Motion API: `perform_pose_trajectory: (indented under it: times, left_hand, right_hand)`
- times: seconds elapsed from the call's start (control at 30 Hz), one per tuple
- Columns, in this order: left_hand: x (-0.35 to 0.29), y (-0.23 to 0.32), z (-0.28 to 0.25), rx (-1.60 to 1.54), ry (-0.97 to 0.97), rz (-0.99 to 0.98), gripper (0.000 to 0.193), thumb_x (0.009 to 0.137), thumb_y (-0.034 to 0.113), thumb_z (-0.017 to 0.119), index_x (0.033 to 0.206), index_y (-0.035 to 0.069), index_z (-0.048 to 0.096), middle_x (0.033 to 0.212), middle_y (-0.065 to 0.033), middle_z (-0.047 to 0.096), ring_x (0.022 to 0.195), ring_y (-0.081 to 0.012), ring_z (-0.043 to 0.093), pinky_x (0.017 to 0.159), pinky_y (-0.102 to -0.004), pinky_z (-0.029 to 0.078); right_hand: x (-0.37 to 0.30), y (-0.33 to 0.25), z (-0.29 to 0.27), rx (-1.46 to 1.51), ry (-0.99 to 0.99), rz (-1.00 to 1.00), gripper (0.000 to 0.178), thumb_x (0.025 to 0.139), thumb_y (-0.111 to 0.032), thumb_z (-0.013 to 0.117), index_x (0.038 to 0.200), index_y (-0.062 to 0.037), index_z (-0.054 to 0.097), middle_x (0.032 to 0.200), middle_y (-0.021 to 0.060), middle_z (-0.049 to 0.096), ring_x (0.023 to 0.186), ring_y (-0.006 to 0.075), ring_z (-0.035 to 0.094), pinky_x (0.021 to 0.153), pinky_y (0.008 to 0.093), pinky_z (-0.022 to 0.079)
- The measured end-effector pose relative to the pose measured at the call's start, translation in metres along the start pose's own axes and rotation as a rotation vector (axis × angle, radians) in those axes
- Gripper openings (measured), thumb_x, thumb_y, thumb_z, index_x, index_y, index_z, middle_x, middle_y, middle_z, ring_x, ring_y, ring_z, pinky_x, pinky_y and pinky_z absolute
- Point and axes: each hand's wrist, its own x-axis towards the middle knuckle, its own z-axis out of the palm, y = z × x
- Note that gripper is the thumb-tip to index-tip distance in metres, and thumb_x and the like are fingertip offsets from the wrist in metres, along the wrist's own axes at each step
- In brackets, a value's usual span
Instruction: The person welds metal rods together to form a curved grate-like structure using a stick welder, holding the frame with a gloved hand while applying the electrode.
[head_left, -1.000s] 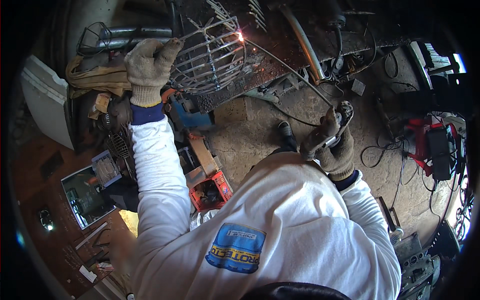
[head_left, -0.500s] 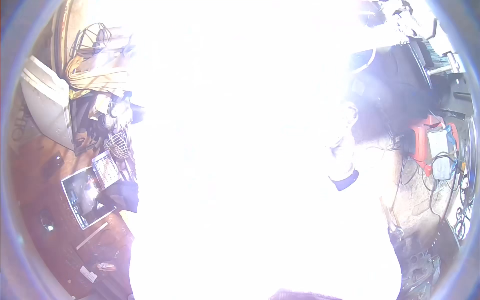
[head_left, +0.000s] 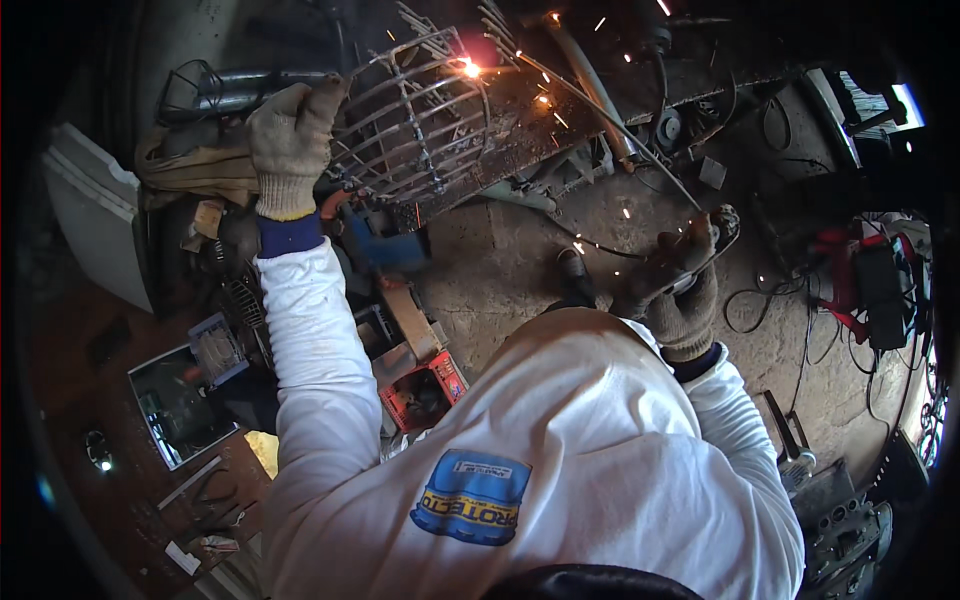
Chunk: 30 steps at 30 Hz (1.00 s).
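A domed cage of welded metal bars (head_left: 415, 130) stands on the dark work table. At its left edge, my gloved left hand (head_left: 290, 145) is closed, its fingertips at the bars. Low on the right, my gloved right hand (head_left: 685, 315) grips a welding electrode holder (head_left: 712, 235), partly hidden in shadow. From that holder a long thin welding rod (head_left: 665, 170) slants up and left toward the cage. A glowing orange spot (head_left: 471, 67) burns on the cage's upper right edge, with sparks flying around it.
A metal pipe (head_left: 590, 85) and loose rods lie on the dark work table (head_left: 530, 140). A red crate (head_left: 425, 390) sits below the left side. Cables cross the floor by a red-and-black machine (head_left: 870, 280) at right. A dark-topped panel (head_left: 180, 405) lies at left.
White glare covered the middle of the view half a second ago. It is gone now, leaving a small glowing spot and scattered sparks. The right hand has stayed at about the same place.
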Motion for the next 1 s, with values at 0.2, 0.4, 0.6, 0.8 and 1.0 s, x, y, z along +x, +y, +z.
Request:
perform_pose_trajectory:
  times: [0.2, 0.4, 0.6, 0.8, 1.0]
  left_hand:
    - [-0.006, 0.0, 0.021, -0.277, -0.174, -0.29, 0.052, 0.088, 0.053, 0.064, 0.092, 0.002, 0.075, 0.082, -0.0075, 0.073, 0.072, -0.0121, 0.062, 0.068, -0.0286, 0.049]
    - [0.006, 0.0, 0.023, -0.354, -0.283, -0.455, 0.059, 0.088, 0.054, 0.064, 0.104, -0.002, 0.072, 0.096, -0.0088, 0.073, 0.087, -0.0133, 0.064, 0.082, -0.0285, 0.048]
    - [0.007, -0.009, 0.034, -0.469, -0.253, -0.52, 0.065, 0.086, 0.059, 0.064, 0.103, -0.003, 0.071, 0.093, -0.0084, 0.072, 0.082, -0.0143, 0.062, 0.078, -0.0295, 0.048]
    - [0.015, -0.022, 0.044, -0.281, -0.321, -0.516, 0.067, 0.085, 0.06, 0.061, 0.099, -0.004, 0.07, 0.085, -0.0113, 0.071, 0.078, -0.0178, 0.061, 0.075, -0.0325, 0.047]
    - [0.014, -0.025, 0.045, -0.321, -0.318, -0.531, 0.067, 0.083, 0.06, 0.063, 0.097, -0.005, 0.07, 0.082, -0.0117, 0.07, 0.076, -0.0198, 0.061, 0.074, -0.0329, 0.047]
  right_hand:
    - [-0.006, 0.014, -0.009, -0.017, 0.005, -0.004, 0.067, 0.077, -0.034, 0.077, 0.126, 0.0013, 0.049, 0.104, 0.0091, 0.064, 0.091, 0.0197, 0.064, 0.081, 0.0317, 0.05]
    - [-0.01, 0.023, -0.014, -0.162, -0.005, -0.051, 0.057, 0.072, -0.029, 0.079, 0.114, 0.0003, 0.055, 0.098, 0.0116, 0.064, 0.086, 0.0234, 0.064, 0.076, 0.0351, 0.05]
    - [0.003, 0.006, -0.007, -0.123, -0.063, -0.02, 0.061, 0.07, -0.032, 0.079, 0.116, 0.0011, 0.054, 0.094, 0.0103, 0.065, 0.084, 0.0218, 0.065, 0.076, 0.0332, 0.051]
    - [0.006, 0.005, -0.004, -0.115, -0.069, -0.001, 0.062, 0.069, -0.03, 0.079, 0.118, -0.0001, 0.055, 0.099, 0.0114, 0.066, 0.088, 0.0221, 0.066, 0.08, 0.0338, 0.051]
    - [0.005, 0.006, -0.004, -0.129, -0.084, 0.041, 0.061, 0.069, -0.027, 0.079, 0.118, -0.0015, 0.055, 0.101, 0.0117, 0.065, 0.091, 0.0223, 0.066, 0.081, 0.0344, 0.051]
